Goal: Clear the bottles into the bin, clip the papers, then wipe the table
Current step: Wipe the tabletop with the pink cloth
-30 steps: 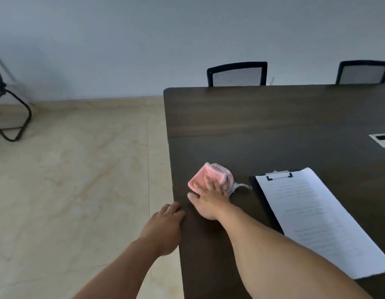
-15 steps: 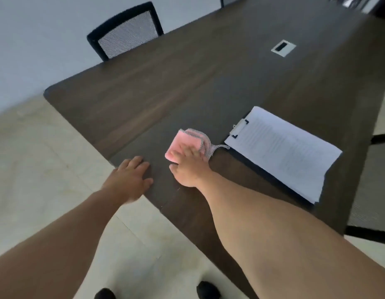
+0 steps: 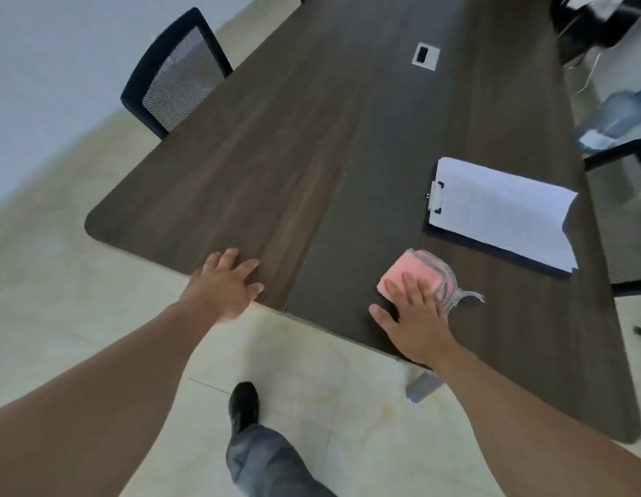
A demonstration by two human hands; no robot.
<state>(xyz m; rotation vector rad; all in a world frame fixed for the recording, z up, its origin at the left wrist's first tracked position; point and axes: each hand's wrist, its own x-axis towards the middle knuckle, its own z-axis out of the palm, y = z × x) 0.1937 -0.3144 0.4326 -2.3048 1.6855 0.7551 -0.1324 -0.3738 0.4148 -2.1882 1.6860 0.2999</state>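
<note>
Now the right hand [image 3: 416, 317] presses flat, fingers spread, on the pink sponge [image 3: 412, 278], the unwiped table [image 3: 240, 166] probably stretching ahead and leftward, where the left hand [image 3: 224, 285] rests open, gripping nothing.

The right hand [image 3: 416, 319] lies flat, fingers [image 3: 408, 286] spread, pressing on a pink sponge [image 3: 412, 272] with a mesh wrap at five o'clock on the dark bench [image 3: 261, 145]; the left hand [image 3: 224, 285] rests palm down on the bench edge at seven o'clock. A clipboard with papers [image 3: 498, 209] lies just beyond the sponge, at three o'clock; a mesh chair [image 3: 175, 73] stands at ten o'clock; a dark shoe [image 3: 243, 407] shows on the floor below.
</note>
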